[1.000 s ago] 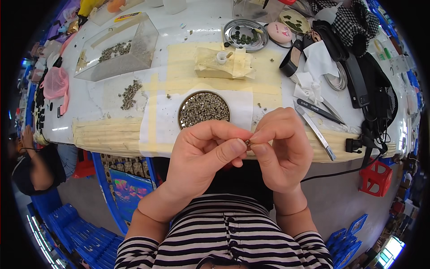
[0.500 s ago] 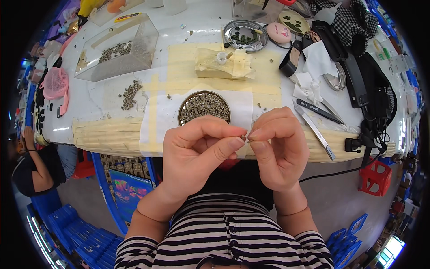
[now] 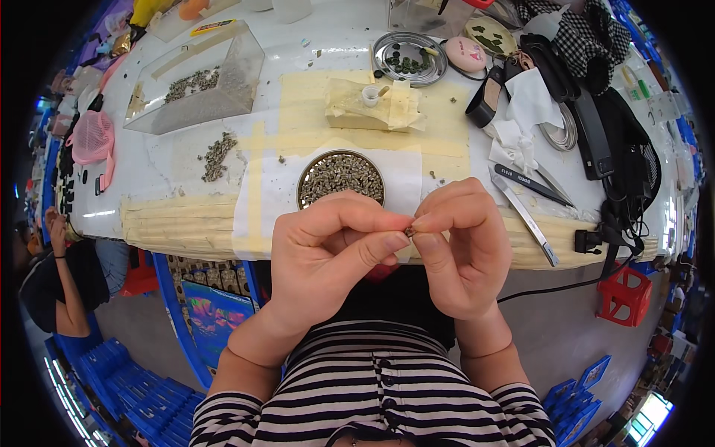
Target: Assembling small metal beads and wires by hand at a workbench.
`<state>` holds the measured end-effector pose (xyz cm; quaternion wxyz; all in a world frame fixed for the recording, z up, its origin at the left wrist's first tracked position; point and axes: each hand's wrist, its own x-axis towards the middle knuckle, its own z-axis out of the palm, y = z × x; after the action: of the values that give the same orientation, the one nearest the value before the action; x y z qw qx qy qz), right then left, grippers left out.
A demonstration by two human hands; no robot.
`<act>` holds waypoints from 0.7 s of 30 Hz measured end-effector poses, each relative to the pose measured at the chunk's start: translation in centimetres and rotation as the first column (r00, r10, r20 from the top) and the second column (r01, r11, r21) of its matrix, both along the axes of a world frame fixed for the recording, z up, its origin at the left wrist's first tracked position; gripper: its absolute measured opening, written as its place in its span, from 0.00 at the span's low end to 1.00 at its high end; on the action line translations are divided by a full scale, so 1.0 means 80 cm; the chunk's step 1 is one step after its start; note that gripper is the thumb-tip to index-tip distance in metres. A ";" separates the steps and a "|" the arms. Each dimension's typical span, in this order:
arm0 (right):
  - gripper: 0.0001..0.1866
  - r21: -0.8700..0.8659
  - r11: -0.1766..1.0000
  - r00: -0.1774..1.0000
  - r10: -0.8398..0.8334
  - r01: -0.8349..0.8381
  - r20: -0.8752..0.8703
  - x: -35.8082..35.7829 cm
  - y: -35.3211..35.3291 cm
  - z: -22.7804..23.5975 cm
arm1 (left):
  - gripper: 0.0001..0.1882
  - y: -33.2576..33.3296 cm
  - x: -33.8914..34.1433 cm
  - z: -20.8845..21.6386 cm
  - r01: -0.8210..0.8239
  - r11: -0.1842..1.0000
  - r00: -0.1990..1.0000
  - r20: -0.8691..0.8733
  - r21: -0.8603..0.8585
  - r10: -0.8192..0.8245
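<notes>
My left hand (image 3: 320,253) and my right hand (image 3: 465,253) meet fingertip to fingertip in front of the table's near edge. Between the left thumb and forefinger is a tiny metal piece (image 3: 409,232). The right thumb and forefinger are pinched against the same spot; whether they hold a second tiny thing is hidden. Just beyond the hands, a round dish (image 3: 299,182) full of small metal pieces (image 3: 339,173) lies on white paper (image 3: 257,201). Its near rim is partly covered by my left hand.
A loose pile of metal pieces (image 3: 218,158) lies left, near a clear plastic box (image 3: 253,63). Behind the dish stands a taped block (image 3: 350,119) with a small white cup (image 3: 370,95). Tweezers (image 3: 525,216) lie right. A round metal tray (image 3: 377,56) holds dark green bits. Another person (image 3: 71,294) sits left.
My right fingertips have closed the small gap and now touch the left ones at the metal piece. The person at left has raised a forearm.
</notes>
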<state>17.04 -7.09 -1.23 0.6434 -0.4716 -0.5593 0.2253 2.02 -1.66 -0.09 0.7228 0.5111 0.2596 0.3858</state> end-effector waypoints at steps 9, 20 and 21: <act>0.08 -0.016 1.000 1.000 -0.008 0.008 0.008 -0.001 0.001 0.001 | 0.05 -0.003 0.000 0.008 -0.030 0.999 0.998 -0.050 -0.030 0.028; 0.09 -0.065 0.986 0.941 0.125 -0.153 -0.315 -0.005 -0.004 -0.006 | 0.07 -0.002 -0.001 0.007 0.043 0.998 0.999 -0.013 -0.053 -0.043; 0.09 -0.077 0.982 0.935 0.140 -0.174 -0.325 -0.005 -0.005 -0.005 | 0.07 -0.002 -0.001 0.007 0.046 0.998 0.999 -0.004 -0.043 -0.046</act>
<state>16.65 -7.49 -1.64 0.6793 -0.4162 -0.4717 0.3779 1.91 -1.81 0.43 0.7416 0.5025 0.2578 0.3621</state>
